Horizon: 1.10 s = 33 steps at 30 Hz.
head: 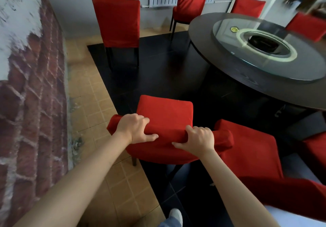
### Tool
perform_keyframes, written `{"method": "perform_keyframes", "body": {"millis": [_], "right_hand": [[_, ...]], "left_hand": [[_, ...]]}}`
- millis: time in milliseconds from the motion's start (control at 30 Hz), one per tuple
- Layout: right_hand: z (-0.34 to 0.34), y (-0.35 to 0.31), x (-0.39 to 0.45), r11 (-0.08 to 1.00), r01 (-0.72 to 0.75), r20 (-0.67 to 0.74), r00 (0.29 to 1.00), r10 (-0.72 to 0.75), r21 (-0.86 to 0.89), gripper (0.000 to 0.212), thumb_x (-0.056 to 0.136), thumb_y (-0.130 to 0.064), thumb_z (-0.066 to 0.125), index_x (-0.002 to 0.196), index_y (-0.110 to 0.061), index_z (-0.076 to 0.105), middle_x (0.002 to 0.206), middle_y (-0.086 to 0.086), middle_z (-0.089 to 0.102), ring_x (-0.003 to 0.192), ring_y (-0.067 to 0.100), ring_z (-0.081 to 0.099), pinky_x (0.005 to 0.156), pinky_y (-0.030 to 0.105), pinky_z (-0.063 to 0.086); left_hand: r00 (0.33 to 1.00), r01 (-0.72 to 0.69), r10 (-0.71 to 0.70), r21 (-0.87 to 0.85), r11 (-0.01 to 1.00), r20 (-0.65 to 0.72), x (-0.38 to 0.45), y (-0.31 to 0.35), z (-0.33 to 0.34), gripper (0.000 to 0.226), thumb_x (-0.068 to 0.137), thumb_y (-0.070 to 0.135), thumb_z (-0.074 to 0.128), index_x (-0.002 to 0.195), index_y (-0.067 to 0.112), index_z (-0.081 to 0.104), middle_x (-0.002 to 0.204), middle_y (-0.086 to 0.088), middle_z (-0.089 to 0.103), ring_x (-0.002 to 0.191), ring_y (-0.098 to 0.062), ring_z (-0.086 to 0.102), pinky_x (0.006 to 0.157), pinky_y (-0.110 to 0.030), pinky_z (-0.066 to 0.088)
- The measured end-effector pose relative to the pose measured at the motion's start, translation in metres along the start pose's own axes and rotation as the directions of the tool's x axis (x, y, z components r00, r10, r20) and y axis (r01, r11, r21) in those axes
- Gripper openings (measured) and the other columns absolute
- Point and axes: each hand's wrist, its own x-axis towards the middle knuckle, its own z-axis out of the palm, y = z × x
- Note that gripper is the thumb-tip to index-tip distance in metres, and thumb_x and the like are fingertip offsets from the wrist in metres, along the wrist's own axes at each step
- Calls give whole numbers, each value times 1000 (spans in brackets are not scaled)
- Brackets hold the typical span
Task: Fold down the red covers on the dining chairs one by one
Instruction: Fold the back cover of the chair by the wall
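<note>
Gripping the rolled red fabric chair cover (169,135) at the backrest top, left hand (135,129) and right hand (199,141) clench it side by side. Roll's long axis runs left-right across both palms; seat lies beyond, floorward pull next.

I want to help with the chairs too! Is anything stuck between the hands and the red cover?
No, nothing visible is in the way. The left hand and the right hand both already grip the rolled red cover along the top of the chair back, fingers curled over it.
</note>
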Motion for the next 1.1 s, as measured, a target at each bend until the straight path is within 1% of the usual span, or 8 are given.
{"method": "perform_keyframes", "body": {"millis": [100, 233, 367, 433, 667, 833, 967, 1100], "right_hand": [[0, -1, 5, 1000, -13, -20, 1000, 13, -6, 73, 56, -86, 50, 66, -14, 54, 51, 0, 54, 43, 22, 54, 51, 29, 36], [1, -2, 18, 999, -26, -67, 997, 28, 29, 70, 54, -83, 54, 57, -13, 50, 43, -2, 47, 34, 19, 47, 44, 27, 36], [5, 0, 37, 998, -35, -94, 995, 40, 54, 71, 45, -78, 73, 52, -13, 46, 39, -2, 44, 31, 19, 44, 43, 25, 37], [8, 3, 47, 998, -40, -103, 994, 44, 48, 72, 43, -78, 75, 51, -13, 46, 38, -3, 44, 30, 19, 43, 42, 25, 36], [18, 18, 90, 997, -66, -101, 992, 71, 49, 71, 43, -81, 71, 50, -15, 44, 37, -4, 42, 30, 17, 42, 43, 24, 35], [27, 31, 123, 995, -70, -97, 992, 77, 69, 76, 44, -82, 71, 55, -18, 31, 38, -5, 42, 30, 17, 42, 43, 25, 36], [31, 38, 144, 994, -84, -99, 991, 90, 69, 74, 44, -82, 66, 55, -18, 30, 38, -5, 42, 30, 16, 42, 45, 24, 33], [35, 39, 162, 994, -93, -94, 991, 98, 55, 74, 45, -83, 65, 54, -19, 30, 37, -5, 42, 30, 16, 42, 46, 23, 30]], "left_hand": [[1000, -14, 14, 15, 1000, 4, 6, -4, 1, 78, 66, 86, 21, 75, 19, 59, 66, 6, 54, 62, -16, 58, 48, -23, 26], [1000, -19, 18, 34, 999, 23, 20, -14, 1, 82, 65, 87, 17, 78, 19, 60, 65, 9, 49, 62, -13, 56, 48, -22, 27], [998, -18, 15, 51, 999, 58, 40, -25, 3, 84, 62, 88, 14, 80, 20, 60, 67, 10, 48, 63, -12, 53, 49, -23, 29], [998, -16, 13, 53, 998, 68, 51, -30, 5, 85, 62, 88, 14, 81, 20, 61, 67, 10, 48, 63, -12, 54, 50, -23, 30], [995, -12, 7, 52, 999, 98, 97, -49, 15, 87, 60, 89, 14, 84, 21, 62, 71, 10, 52, 69, -13, 57, 54, -25, 35], [993, -1, -6, 64, 998, 116, 131, -62, 23, 86, 59, 90, 14, 81, 21, 61, 70, 10, 51, 68, -13, 56, 54, -26, 34], [993, 12, -19, 64, 998, 115, 154, -72, 29, 85, 57, 90, 14, 80, 22, 60, 71, 10, 52, 71, -14, 57, 57, -28, 37], [992, -15, 9, 49, 999, 122, 173, -85, 32, 84, 59, 89, 14, 78, 21, 60, 70, 10, 53, 67, -13, 56, 55, -26, 39]]}}
